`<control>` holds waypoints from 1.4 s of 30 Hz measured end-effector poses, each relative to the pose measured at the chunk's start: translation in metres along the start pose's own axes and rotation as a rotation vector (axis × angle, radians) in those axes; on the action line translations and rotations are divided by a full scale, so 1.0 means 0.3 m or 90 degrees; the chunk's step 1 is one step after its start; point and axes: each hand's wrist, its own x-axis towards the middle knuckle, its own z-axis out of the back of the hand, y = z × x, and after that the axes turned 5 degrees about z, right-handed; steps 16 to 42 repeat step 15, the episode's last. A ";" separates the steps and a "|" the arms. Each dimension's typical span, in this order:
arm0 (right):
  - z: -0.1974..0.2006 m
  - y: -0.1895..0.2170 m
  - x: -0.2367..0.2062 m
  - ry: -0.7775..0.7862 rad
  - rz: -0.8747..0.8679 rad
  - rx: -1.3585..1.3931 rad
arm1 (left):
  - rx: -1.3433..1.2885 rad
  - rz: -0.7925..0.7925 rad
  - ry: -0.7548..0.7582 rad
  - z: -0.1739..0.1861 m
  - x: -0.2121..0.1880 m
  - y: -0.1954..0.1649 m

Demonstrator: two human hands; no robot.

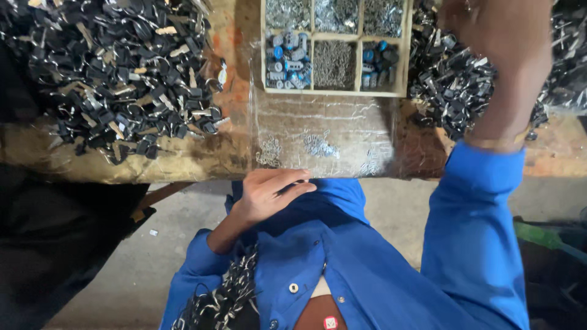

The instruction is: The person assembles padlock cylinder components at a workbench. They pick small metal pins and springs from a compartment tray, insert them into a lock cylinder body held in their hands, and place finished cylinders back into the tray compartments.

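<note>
Left hand curled on blue shirt, right hand raised, blurred, grip unclear, above black parts.

The person wears a bright blue long-sleeved button-up work shirt with small pale round buttons, the left sleeve pushed up, and a black-and-white patterned cloth scarf at the chest.

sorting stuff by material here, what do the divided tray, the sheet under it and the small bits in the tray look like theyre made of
The divided tray looks like pale unfinished wood: thin light-tan slats forming the compartments. The sheet beneath it seems to be clear plastic film, glossy and wrinkled, with the bench showing through. The small silvery bits look like bright metal, judging by their shine; too small to tell more. The left hand rests near the sheet's edge.
</note>
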 end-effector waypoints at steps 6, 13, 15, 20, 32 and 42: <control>-0.140 0.187 -0.268 -0.165 -0.049 0.239 | 0.061 -0.008 0.041 0.105 0.117 0.044; -0.250 0.219 -0.369 -0.297 -0.206 0.442 | 0.195 -0.096 0.098 0.112 0.333 0.023; -0.261 0.211 -0.397 -0.295 -0.319 0.577 | 0.251 -0.116 0.120 0.094 0.398 0.008; -0.261 0.211 -0.397 -0.295 -0.319 0.577 | 0.251 -0.116 0.120 0.094 0.398 0.008; -0.261 0.211 -0.397 -0.295 -0.319 0.577 | 0.251 -0.116 0.120 0.094 0.398 0.008; -0.261 0.211 -0.397 -0.295 -0.319 0.577 | 0.251 -0.116 0.120 0.094 0.398 0.008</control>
